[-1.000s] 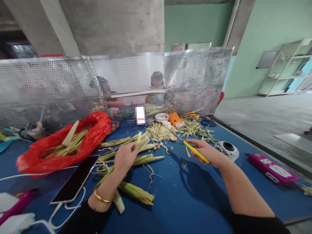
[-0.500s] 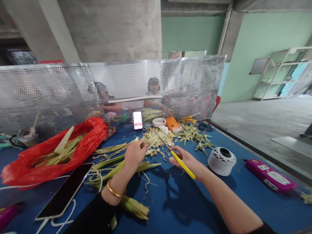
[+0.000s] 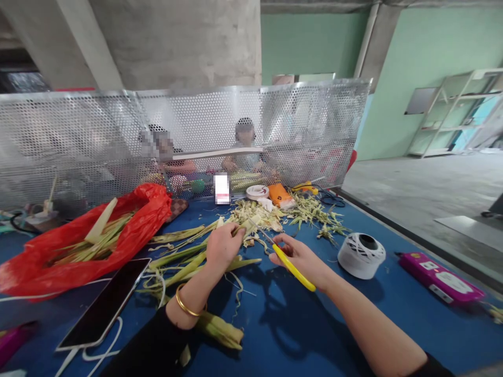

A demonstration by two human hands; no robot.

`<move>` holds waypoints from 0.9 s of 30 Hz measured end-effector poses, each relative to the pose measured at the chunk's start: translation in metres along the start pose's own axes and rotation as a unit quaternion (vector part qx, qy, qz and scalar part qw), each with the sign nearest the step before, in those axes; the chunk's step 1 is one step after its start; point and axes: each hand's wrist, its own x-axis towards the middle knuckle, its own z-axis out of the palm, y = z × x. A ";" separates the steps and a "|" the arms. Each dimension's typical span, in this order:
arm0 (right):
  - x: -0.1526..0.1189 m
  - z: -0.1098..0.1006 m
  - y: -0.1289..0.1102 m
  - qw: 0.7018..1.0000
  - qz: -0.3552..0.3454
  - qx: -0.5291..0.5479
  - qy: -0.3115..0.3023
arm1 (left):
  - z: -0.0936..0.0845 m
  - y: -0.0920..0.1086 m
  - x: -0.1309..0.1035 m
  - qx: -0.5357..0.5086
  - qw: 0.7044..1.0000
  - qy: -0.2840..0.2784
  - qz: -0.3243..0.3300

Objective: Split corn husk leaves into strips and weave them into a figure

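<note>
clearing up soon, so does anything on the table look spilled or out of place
Yes, mildly: loose scraps are strewn on the table beside the orange packet, uncontained, while strips lie in the red bag. No damage is evident.

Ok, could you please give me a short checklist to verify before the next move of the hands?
1. Left hand grips the pale-green husk strip: ok.
2. Right hand holds the yellow-handled metal scissors: ok.
3. Scissor blades near the strip's far end: ok.
4. Blades touching the strip: cannot tell, too small.
5. White cable away from blades: ok, it meets the flat black-screened phone.
6. Blue tabletop free of loose green husks: not ok.
</note>
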 end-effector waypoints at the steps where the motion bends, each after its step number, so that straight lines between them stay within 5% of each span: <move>1: 0.000 -0.001 0.000 1.000 0.000 -0.010 0.002 | -0.001 0.000 0.001 0.001 1.000 -0.004 -0.003; 6: 0.001 -0.009 0.000 0.980 0.006 -0.180 0.081 | -0.021 -0.010 0.010 0.039 0.997 0.029 -0.066; 9: -0.001 -0.012 0.000 0.916 0.025 -0.373 0.142 | -0.035 -0.013 0.015 0.062 0.993 0.073 -0.070; 13: -0.003 -0.015 0.007 0.844 0.050 -0.523 0.109 | -0.040 0.003 0.009 -0.090 0.996 0.015 0.014; 17: -0.007 -0.026 0.002 0.864 -0.009 -0.490 0.112 | -0.043 0.029 -0.010 -0.178 0.978 -0.084 0.070; 21: -0.014 -0.031 -0.033 0.911 -0.162 -0.281 0.254 | -0.052 0.038 -0.027 0.043 0.983 -0.066 0.163; 25: -0.013 -0.004 -0.064 0.912 -0.226 -0.337 0.057 | -0.063 0.030 -0.035 0.122 0.958 -0.103 0.237; 27: -0.005 0.015 -0.064 0.900 -0.207 -0.382 0.033 | -0.067 0.021 -0.039 0.108 0.957 -0.063 0.260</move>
